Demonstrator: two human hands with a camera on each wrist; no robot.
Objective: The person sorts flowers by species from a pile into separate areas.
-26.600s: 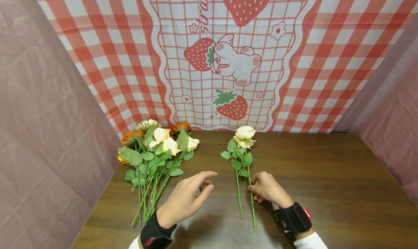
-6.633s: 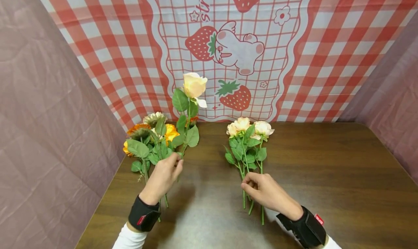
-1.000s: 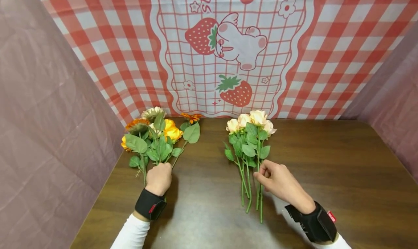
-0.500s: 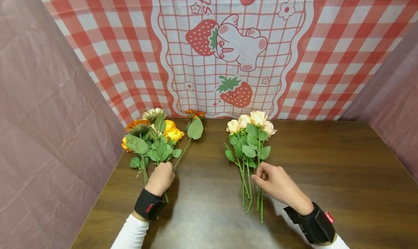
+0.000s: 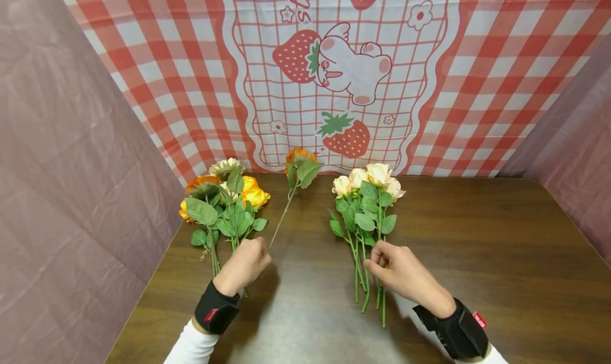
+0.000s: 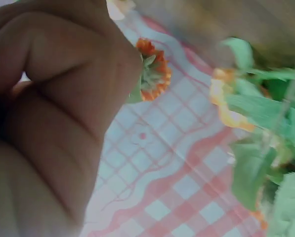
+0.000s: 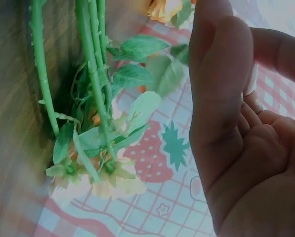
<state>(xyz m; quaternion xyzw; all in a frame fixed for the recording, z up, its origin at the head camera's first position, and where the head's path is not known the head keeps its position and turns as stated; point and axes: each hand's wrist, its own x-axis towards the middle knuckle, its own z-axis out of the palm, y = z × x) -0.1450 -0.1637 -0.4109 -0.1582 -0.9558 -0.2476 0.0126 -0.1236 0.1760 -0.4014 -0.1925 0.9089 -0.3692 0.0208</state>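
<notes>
My left hand (image 5: 245, 266) grips the thin stem of an orange daisy-like flower (image 5: 299, 157), which tilts up and right with its head in front of the cloth. In the left wrist view its orange head (image 6: 158, 74) shows beyond the hand, and the gripped part of the stem is hidden. My right hand (image 5: 408, 273) hovers beside the stems of several cream roses (image 5: 378, 174), its fingers loosely curled. The right wrist view shows nothing held in that hand, with the green stems (image 7: 90, 64) to its left.
At the left lies a pile of mixed flowers, with a yellow-orange bloom (image 5: 254, 193), a rust-orange one (image 5: 202, 186) and a pale one (image 5: 226, 167). A checked strawberry cloth (image 5: 305, 114) hangs behind the brown table (image 5: 477, 236). Pink drapes (image 5: 86, 167) flank the sides.
My left hand has drawn the orange flower out of the left pile, up and to the right. Earlier it lifted a cream rose, and the right-hand bunch has grown. The right hand has barely moved lately.
</notes>
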